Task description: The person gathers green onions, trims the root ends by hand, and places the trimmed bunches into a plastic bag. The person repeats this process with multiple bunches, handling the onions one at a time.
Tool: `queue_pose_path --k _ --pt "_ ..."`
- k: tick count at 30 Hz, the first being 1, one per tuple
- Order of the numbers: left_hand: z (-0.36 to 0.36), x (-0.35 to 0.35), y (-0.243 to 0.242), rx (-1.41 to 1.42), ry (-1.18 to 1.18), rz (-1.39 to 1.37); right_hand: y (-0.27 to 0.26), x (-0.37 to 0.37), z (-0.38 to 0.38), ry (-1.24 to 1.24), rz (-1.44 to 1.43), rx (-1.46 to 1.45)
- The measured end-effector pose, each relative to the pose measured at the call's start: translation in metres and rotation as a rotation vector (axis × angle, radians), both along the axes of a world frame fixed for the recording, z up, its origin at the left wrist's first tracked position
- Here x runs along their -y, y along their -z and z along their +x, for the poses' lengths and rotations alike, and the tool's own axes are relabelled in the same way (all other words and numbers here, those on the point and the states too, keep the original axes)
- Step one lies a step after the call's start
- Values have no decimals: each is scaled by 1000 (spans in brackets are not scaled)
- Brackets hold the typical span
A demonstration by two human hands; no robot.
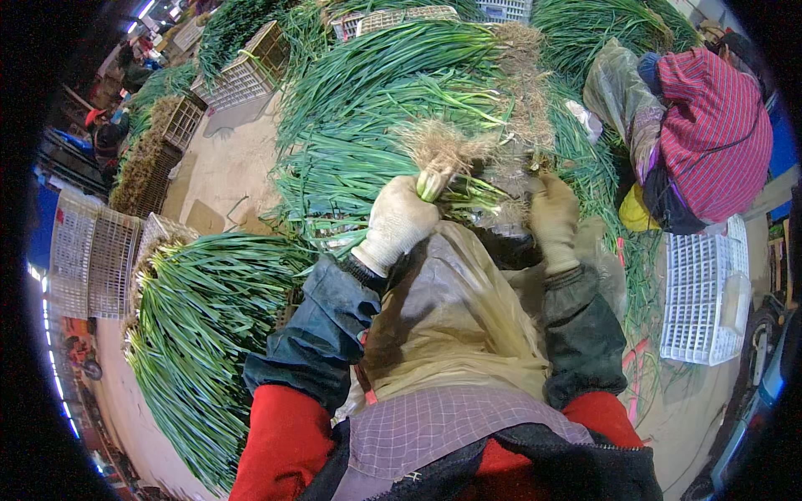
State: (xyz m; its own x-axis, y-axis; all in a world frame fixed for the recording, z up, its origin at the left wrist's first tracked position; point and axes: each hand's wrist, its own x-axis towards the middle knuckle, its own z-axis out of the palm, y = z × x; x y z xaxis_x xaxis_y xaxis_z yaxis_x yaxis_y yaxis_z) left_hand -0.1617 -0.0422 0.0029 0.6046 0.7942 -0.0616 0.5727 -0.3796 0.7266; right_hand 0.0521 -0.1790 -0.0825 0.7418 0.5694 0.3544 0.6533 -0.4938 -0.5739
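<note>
My left hand (404, 216), in a white knit glove, is closed around a bunch of allium stalks (432, 181). Their tan, stringy roots (448, 147) point up and away from me. My right hand (554, 216), gloved too, is curled and blurred by motion to the right of the bunch; whether anything is in its fingers cannot be made out. Beyond both hands lies a broad pile of long green allium leaves (351, 144), with its roots (526, 87) to the right. A translucent plastic apron (451, 313) covers my lap.
A crate-borne heap of greens (207, 338) stands at my left. White plastic crates (94, 257) are stacked behind it. To the right, a person in a striped red top (714, 131) bends beside a white crate (698, 294). Loose leaves (645, 282) litter the floor there.
</note>
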Motion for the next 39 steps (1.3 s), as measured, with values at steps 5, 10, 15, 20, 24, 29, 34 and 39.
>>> queue_pose_path --k 5,10,15,20,24,29,34,39 --pt "-20 -25 24 365 -2 -205 -27 5 6 30 -38 -593" --pt "-13 -10 19 432 62 -206 -18 -12 -59 -706 332 -853" --pt "-13 9 7 130 -6 -101 -37 -20 -95 -353 927 -1524" --pt "-25 -4 1 237 -51 -324 -17 -2 11 155 1129 -1446" --pt "-31 -19 25 406 -9 -295 1 2 7 -90 892 -1212" --pt "-25 -15 24 464 130 -233 -31 -9 -63 -729 480 -855" --pt "-30 -14 5 257 45 -400 -36 -8 -71 -587 603 -1073" --pt "-57 -37 -5 522 28 -514 -12 0 -46 -610 675 -996"
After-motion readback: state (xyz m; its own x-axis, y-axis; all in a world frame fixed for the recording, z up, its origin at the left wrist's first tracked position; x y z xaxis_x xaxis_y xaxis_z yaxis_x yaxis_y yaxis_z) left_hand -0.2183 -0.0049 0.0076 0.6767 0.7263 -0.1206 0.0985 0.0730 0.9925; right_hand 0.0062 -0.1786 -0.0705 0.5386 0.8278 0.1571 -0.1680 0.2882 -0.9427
